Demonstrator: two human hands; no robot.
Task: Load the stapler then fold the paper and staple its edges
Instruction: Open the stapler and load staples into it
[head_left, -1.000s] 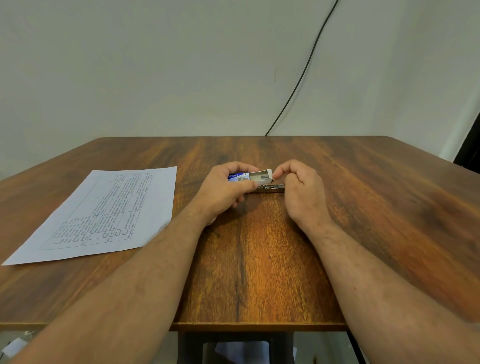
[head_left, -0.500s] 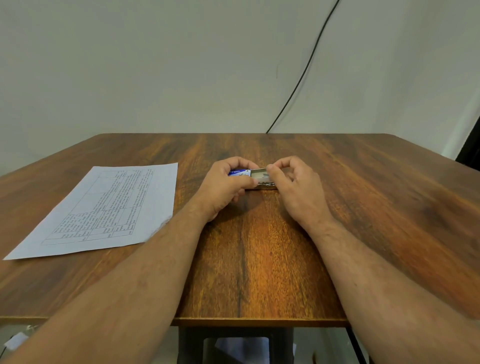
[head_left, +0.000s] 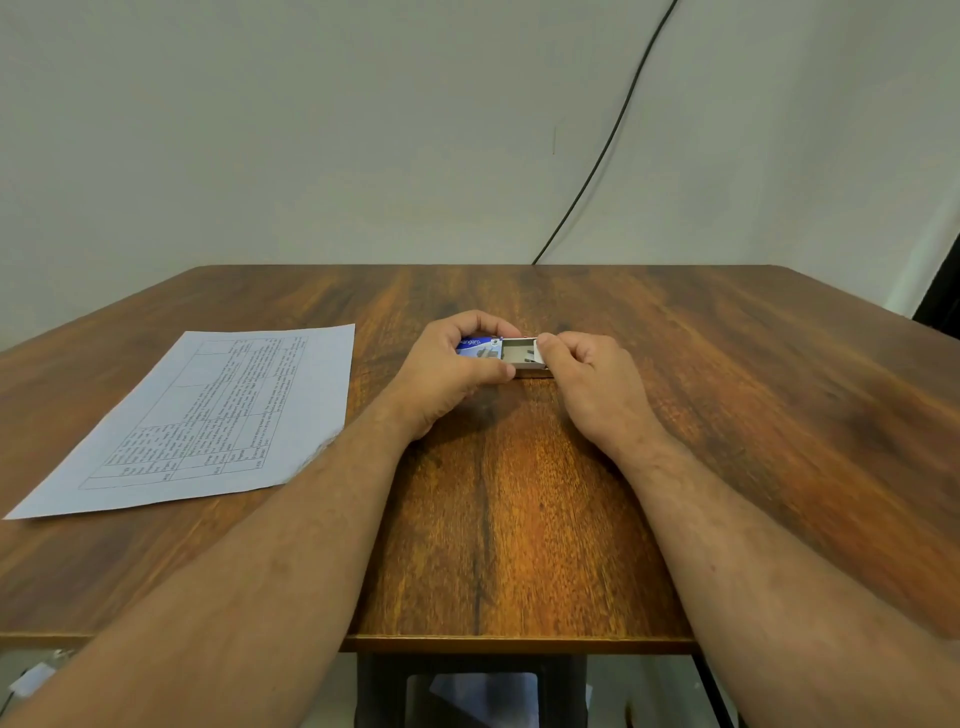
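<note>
Blue staple box (head_left: 477, 347) pinched by left hand (head_left: 448, 373), right hand (head_left: 586, 383) fingers (head_left: 546, 344) gripping tray (head_left: 521, 354) (slid out)

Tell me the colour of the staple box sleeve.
Blue with white lettering, on the staple box sleeve in the left hand; head view.

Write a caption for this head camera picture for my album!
Two hands, left hand and right hand, slide open a staple box beside a printed paper.
</note>
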